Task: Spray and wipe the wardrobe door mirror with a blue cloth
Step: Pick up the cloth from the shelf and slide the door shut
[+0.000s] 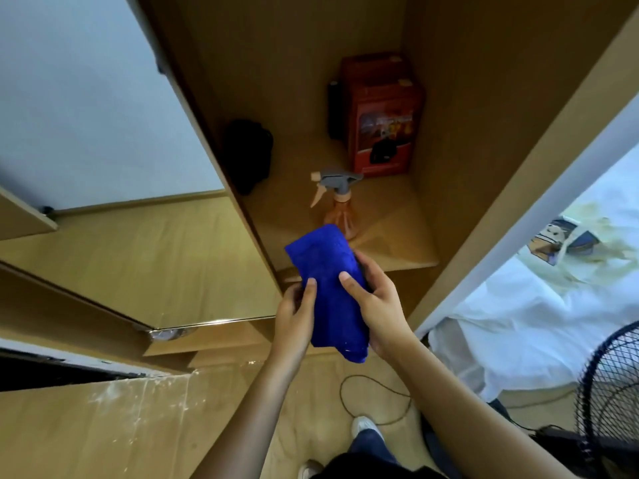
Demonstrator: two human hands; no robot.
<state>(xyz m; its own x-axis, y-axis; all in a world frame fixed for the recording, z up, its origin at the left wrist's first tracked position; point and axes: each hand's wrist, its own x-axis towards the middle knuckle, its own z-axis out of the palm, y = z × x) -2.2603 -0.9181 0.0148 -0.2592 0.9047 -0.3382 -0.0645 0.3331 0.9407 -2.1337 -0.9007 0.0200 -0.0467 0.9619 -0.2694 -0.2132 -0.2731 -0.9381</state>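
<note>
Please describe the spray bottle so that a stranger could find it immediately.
Look inside the open wooden wardrobe, on its shelf. The spray bottle stands near the front edge, just behind the blue cloth. Unlike the red box behind it, it is translucent orange with a grey trigger head.

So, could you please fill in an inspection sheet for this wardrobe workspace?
Surface: wooden shelf inside the open wardrobe.
Job's things: blue cloth held in front of the shelf; orange spray bottle upright on the shelf; mirror on the door at left.
Clutter: red box and black item on the shelf.
Grippers: left hand and right hand both grip the cloth.
Cables: cord looped on the floor.
Surroundings: fan, bed.
</note>
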